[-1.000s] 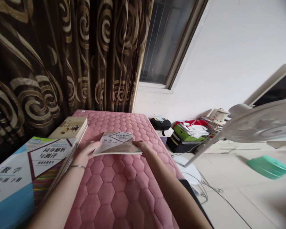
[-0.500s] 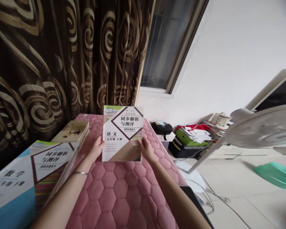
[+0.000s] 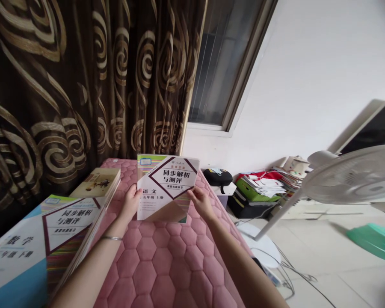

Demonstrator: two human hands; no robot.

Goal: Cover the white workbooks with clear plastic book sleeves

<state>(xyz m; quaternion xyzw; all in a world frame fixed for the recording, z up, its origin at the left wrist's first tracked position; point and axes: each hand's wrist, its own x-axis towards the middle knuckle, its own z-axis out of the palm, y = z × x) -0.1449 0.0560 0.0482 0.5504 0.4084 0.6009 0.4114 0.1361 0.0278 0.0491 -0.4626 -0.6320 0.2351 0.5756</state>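
A workbook (image 3: pixel 167 188) with a white, green and brown cover and Chinese lettering is held between my two hands, its top edge farthest from me. My left hand (image 3: pixel 134 201) grips its left edge; a thin bracelet circles that wrist. On the opposite edge, my right hand (image 3: pixel 199 200) pinches the cover between thumb and fingers. Beneath the workbook lies a pink quilted mattress (image 3: pixel 160 265); I cannot tell whether the book touches it. To the left, a blue and white workbook (image 3: pixel 22 265) tops a stack, with a tan book (image 3: pixel 96 182) behind it.
A dark patterned curtain (image 3: pixel 115 77) hangs along the left and far end. Right of the mattress stand a white fan (image 3: pixel 356 175) with cables at its base, a green bin of papers (image 3: pixel 253 190), a black case (image 3: pixel 217 176) and a green plastic item (image 3: pixel 374 241).
The workbook has come down slightly in view and tilted back, its top right corner now farther right. Both hands keep their hold on its edges. The camera view has shifted a little.
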